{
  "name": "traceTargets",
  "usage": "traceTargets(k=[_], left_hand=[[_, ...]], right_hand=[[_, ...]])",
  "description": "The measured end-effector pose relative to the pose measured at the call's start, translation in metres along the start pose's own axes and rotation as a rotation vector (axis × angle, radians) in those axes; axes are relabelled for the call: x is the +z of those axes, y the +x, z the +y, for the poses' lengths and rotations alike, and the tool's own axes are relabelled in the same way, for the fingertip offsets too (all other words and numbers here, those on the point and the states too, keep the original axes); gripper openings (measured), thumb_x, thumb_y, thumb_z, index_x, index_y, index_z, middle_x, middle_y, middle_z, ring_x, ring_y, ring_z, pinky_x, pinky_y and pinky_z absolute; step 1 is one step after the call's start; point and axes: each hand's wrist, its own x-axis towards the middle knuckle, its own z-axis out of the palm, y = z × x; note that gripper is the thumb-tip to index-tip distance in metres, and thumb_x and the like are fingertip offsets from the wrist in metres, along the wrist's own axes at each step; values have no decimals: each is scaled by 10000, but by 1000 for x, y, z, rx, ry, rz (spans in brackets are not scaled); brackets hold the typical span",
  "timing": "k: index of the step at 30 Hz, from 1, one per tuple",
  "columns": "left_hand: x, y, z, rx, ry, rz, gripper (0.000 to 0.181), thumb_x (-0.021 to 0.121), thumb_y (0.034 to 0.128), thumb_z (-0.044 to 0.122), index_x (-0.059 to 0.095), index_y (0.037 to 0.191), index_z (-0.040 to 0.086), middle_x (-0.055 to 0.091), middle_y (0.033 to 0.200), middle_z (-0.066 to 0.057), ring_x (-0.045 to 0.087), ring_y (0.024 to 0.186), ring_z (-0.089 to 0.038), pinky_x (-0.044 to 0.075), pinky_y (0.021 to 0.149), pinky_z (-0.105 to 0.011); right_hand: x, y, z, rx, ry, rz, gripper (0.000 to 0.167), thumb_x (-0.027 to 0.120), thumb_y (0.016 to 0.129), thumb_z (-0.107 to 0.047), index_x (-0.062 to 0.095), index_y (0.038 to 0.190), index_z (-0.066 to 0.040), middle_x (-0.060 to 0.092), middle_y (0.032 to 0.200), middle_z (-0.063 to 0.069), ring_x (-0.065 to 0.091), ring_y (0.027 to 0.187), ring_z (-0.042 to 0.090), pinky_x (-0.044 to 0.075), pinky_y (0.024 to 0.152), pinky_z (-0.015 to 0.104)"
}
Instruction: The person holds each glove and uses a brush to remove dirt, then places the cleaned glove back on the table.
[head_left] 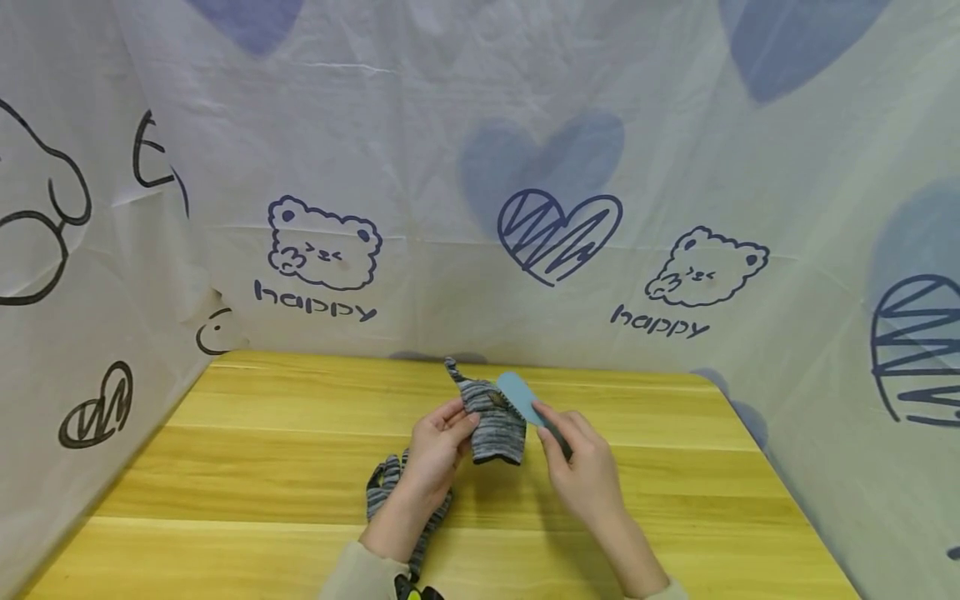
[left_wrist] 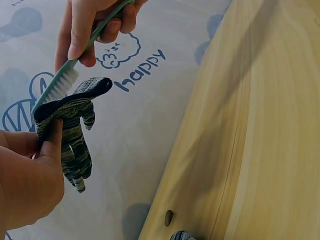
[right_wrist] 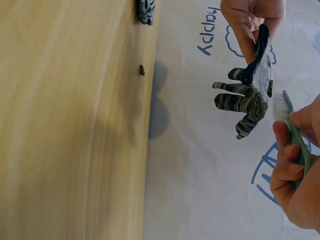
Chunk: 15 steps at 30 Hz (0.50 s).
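A grey-and-black knitted glove [head_left: 498,437] is held up above the table, pinched by my left hand [head_left: 435,454] between thumb and fingers. A brownish patch [head_left: 497,399] shows on its upper part. My right hand [head_left: 588,471] grips a blue-green brush [head_left: 516,392] by its handle. In the right wrist view its white bristles [right_wrist: 281,109] face the glove, with a narrow gap between them. The glove's dark cuff [left_wrist: 75,97] appears in the left wrist view, its fingers hanging below. A second striped glove [head_left: 381,482] lies on the table, partly hidden under my left forearm.
The wooden table [head_left: 247,467] stands against a white cloth backdrop [head_left: 435,275] printed with hearts and bears. A small dark piece [left_wrist: 169,217] lies near the table's edge; its kind is unclear. Cloth walls also rise on the left and right.
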Motion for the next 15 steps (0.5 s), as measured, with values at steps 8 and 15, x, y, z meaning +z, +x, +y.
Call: traceTargets(k=[8,15], left_hand=[[-1,1,-2,-9,-21,-38,573,545,1027,-72,318,1550,-137,418,1542,-338,626,1193,-150,557,898,-184],[0,-1,-3,-40,-24,-104,728,554,1005,-66,136,1597,-131,211,1641,-342,360,1473,-379,508,999,-210]], right_hand=[[-3,2,-2,-37,36,33,424,742,935,16,711,1337,-115,709,1005,49,585,767,95,521,594,251],[1,0,-5,-60,29,-34,395,742,947,-12,716,1327,-116,715,1025,25,613,805,92,556,636,299]])
